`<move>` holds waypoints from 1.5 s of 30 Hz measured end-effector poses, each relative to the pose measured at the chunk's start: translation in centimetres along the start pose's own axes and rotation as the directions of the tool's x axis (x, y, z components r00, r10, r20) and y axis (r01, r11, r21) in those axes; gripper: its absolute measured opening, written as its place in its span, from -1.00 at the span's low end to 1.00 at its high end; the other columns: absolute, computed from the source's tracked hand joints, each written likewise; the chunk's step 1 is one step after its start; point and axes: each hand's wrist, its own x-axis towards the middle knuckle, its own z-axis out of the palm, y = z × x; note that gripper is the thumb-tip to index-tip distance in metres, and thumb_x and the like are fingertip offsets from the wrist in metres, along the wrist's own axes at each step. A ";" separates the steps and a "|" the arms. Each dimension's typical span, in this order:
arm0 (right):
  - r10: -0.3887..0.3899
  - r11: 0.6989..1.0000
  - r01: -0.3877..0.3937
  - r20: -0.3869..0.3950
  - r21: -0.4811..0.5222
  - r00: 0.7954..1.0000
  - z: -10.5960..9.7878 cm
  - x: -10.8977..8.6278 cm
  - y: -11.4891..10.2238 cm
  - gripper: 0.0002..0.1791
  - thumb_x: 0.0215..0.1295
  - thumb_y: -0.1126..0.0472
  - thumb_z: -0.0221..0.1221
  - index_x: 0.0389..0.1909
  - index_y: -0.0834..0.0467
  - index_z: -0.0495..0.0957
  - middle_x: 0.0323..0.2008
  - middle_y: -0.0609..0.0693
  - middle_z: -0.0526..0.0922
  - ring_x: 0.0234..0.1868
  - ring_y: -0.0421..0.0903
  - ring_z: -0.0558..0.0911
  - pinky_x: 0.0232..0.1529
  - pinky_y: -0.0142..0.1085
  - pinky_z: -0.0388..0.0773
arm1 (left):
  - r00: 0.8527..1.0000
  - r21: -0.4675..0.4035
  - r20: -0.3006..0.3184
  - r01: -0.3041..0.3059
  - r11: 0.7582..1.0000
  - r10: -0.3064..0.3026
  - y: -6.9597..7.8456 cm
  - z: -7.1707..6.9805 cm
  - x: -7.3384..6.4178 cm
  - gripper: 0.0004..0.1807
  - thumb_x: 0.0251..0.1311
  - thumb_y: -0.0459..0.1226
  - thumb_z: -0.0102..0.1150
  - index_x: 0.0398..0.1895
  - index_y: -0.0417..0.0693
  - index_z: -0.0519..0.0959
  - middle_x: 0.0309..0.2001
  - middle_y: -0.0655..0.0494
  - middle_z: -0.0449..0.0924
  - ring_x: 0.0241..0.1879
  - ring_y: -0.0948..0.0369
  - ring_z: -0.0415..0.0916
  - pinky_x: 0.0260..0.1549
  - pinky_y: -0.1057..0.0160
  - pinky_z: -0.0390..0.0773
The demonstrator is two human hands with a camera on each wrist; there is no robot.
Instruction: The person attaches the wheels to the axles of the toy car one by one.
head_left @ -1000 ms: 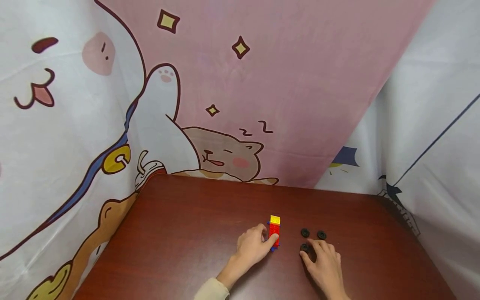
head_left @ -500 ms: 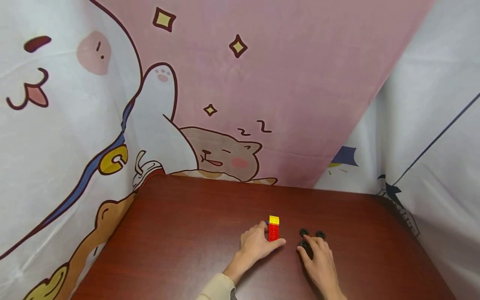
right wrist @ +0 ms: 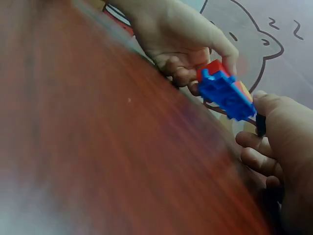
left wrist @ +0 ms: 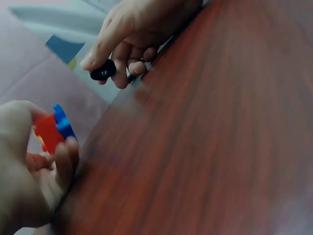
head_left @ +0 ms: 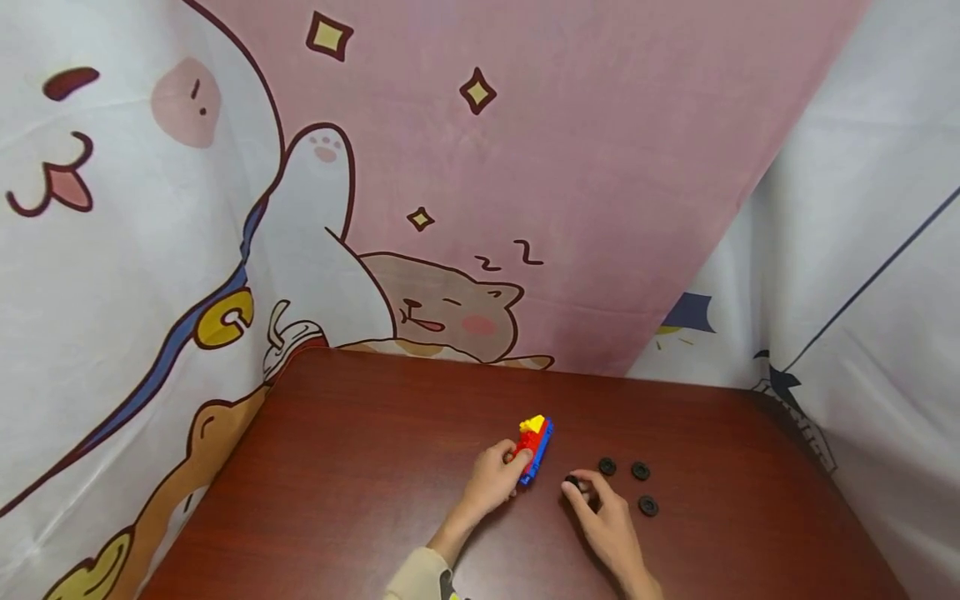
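Observation:
A toy brick car (head_left: 534, 446), red on top with a yellow front and a blue base, is gripped at its rear by my left hand (head_left: 491, 479). The car is tilted, and its blue underside (right wrist: 227, 98) shows in the right wrist view without wheels. Between thumb and fingers my right hand (head_left: 611, 521) pinches a small black wheel (left wrist: 102, 71), a short way right of the car. Three more black wheels lie on the table: one wheel (head_left: 607, 466) at the left, another wheel (head_left: 640, 471) beside it, and a nearer wheel (head_left: 648, 505) right of my right hand.
The dark red wooden table (head_left: 360, 467) extends around both hands. Behind it hangs a pink cloth (head_left: 600, 208) printed with cartoon cats, and pale cloth (head_left: 885, 317) closes off the right side.
My left hand has lifted and tilted the car, turning its blue side outward. My right hand has taken up a wheel from the group and moved left toward the car.

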 end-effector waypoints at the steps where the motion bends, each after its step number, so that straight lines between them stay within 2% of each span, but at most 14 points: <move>1: -0.004 1.000 0.004 -0.004 0.016 1.000 0.2 0.2 -0.1 -0.67 0.34 -0.03 0.26 0.01 0.05 0.60 -0.35 -0.17 0.63 -0.44 -0.29 0.53 -0.40 -0.40 0.46 | 1.000 -0.093 0.022 0.023 0.995 -0.021 -0.2 -0.2 0.1 -0.71 0.32 -0.05 0.12 -0.35 -0.08 0.56 -0.69 0.20 0.43 -0.78 0.34 0.34 -0.79 0.40 0.38; 3: -0.020 0.999 0.021 -0.013 0.041 1.000 0.7 0.5 -0.3 -0.68 0.35 -0.01 0.25 0.01 0.07 0.61 -0.36 -0.18 0.65 -0.41 -0.29 0.57 -0.38 -0.40 0.50 | 0.997 -0.245 0.071 0.058 0.968 -0.042 -0.4 -0.4 0.2 -0.69 0.35 -0.05 0.13 -0.27 -0.14 0.55 -0.68 0.16 0.44 -0.80 0.29 0.36 -0.86 0.37 0.40; 5: -0.040 0.997 0.041 -0.026 0.059 0.999 1.0 1.0 -0.4 -0.69 0.37 0.01 0.24 0.01 0.08 0.60 -0.37 -0.19 0.67 -0.40 -0.29 0.59 -0.36 -0.41 0.51 | 0.994 -0.334 0.107 0.064 0.940 -0.030 -0.5 -0.5 0.4 -0.68 0.37 -0.06 0.14 -0.20 -0.18 0.55 -0.65 0.13 0.46 -0.76 0.27 0.39 -0.84 0.36 0.43; 8: -0.068 0.993 0.072 -0.051 0.089 0.996 1.4 1.6 -0.6 -0.70 0.39 0.04 0.23 0.02 0.11 0.60 -0.40 -0.17 0.69 -0.41 -0.27 0.61 -0.38 -0.42 0.51 | 0.990 -0.434 0.142 0.059 0.899 0.003 -0.6 -0.6 0.7 -0.65 0.39 -0.11 0.13 -0.10 -0.27 0.53 -0.55 0.13 0.49 -0.66 0.26 0.46 -0.78 0.37 0.49; 13: -0.072 0.986 0.085 -0.091 0.143 0.993 1.7 2.5 -0.7 -0.75 0.39 0.12 0.23 0.00 0.14 0.60 -0.43 -0.08 0.71 -0.47 -0.25 0.58 -0.45 -0.43 0.46 | 0.987 -0.590 0.156 0.065 0.805 0.034 -0.8 -0.8 1.4 -0.63 0.44 -0.19 0.07 -0.03 -0.43 0.42 -0.46 0.11 0.53 -0.55 0.25 0.54 -0.70 0.34 0.58; 16: -0.046 0.986 0.062 -0.104 0.153 0.993 1.8 2.8 -0.9 -0.75 0.40 0.13 0.22 0.02 0.12 0.59 -0.42 -0.06 0.71 -0.47 -0.25 0.57 -0.46 -0.44 0.44 | 0.985 -0.621 0.162 0.063 0.781 0.050 -1.0 -0.9 1.9 -0.62 0.44 -0.21 0.07 0.00 -0.45 0.40 -0.41 0.10 0.55 -0.50 0.22 0.58 -0.62 0.30 0.64; 19: -0.009 0.981 0.028 -0.102 0.192 0.995 2.0 3.2 -1.1 -0.70 0.42 0.12 0.20 0.08 0.14 0.57 -0.35 0.02 0.72 -0.42 -0.17 0.60 -0.41 -0.46 0.49 | 0.984 -0.629 0.166 0.052 0.775 0.069 -1.1 -0.9 2.3 -0.62 0.42 -0.25 0.09 0.04 -0.46 0.40 -0.33 0.09 0.55 -0.44 0.19 0.61 -0.53 0.23 0.70; 22: 0.018 0.968 0.006 -0.093 0.252 0.996 2.3 3.4 -2.5 -0.66 0.45 0.15 0.16 0.14 0.23 0.54 -0.29 0.17 0.70 -0.38 0.02 0.63 -0.37 -0.45 0.53 | 0.984 -0.637 0.160 0.042 0.770 0.078 -1.2 -0.8 2.5 -0.63 0.40 -0.30 0.09 0.06 -0.47 0.38 -0.27 0.07 0.53 -0.41 0.15 0.63 -0.47 0.15 0.73; 25: 0.000 0.942 0.039 -0.114 0.332 0.993 2.6 3.6 -4.4 -0.66 0.46 0.21 0.13 0.13 0.33 0.51 -0.27 0.33 0.65 -0.37 0.20 0.60 -0.38 -0.39 0.56 | 0.985 -0.637 0.155 0.044 0.770 0.072 -1.2 -0.7 2.6 -0.64 0.38 -0.31 0.10 0.05 -0.47 0.38 -0.23 0.06 0.53 -0.37 0.13 0.64 -0.42 0.07 0.74; 28: -0.031 0.919 0.088 -0.152 0.384 0.988 2.8 3.6 -5.6 -0.67 0.47 0.24 0.11 0.10 0.39 0.50 -0.31 0.39 0.63 -0.40 0.27 0.57 -0.41 -0.32 0.58 | 0.985 -0.621 0.158 0.050 0.782 0.063 -1.2 -0.6 2.6 -0.66 0.38 -0.31 0.12 0.06 -0.42 0.42 -0.19 0.04 0.55 -0.33 0.12 0.64 -0.38 0.02 0.74; 31: -0.021 0.908 0.093 -0.177 0.409 0.984 3.0 3.5 -5.8 -0.67 0.47 0.26 0.11 0.09 0.42 0.50 -0.34 0.40 0.62 -0.44 0.28 0.56 -0.45 -0.28 0.59 | 0.986 -0.610 0.157 0.047 0.791 0.063 -1.2 -0.4 2.6 -0.65 0.38 -0.31 0.12 0.12 -0.37 0.43 -0.13 -0.02 0.57 -0.31 0.10 0.63 -0.38 -0.02 0.73; 38: 0.019 0.901 0.058 -0.173 0.430 0.985 3.1 3.5 -5.9 -0.66 0.48 0.25 0.10 0.09 0.43 0.49 -0.35 0.42 0.60 -0.47 0.26 0.55 -0.48 -0.34 0.56 | 0.988 -0.616 0.148 0.054 0.786 0.048 -1.2 -0.4 2.5 -0.55 0.38 -0.33 0.13 0.29 -0.29 0.38 0.01 -0.14 0.57 -0.27 0.11 0.64 -0.41 0.04 0.74; 45: 0.030 0.879 0.053 -0.167 0.474 0.986 3.3 3.8 -5.6 -0.68 0.46 0.26 0.13 0.08 0.41 0.49 -0.33 0.48 0.58 -0.50 0.19 0.55 -0.50 -0.40 0.54 | 0.989 -0.607 0.143 0.058 0.793 0.037 -1.1 -0.6 2.6 -0.48 0.40 -0.28 0.14 0.36 -0.27 0.33 0.10 -0.24 0.55 -0.25 -0.04 0.70 -0.36 0.03 0.74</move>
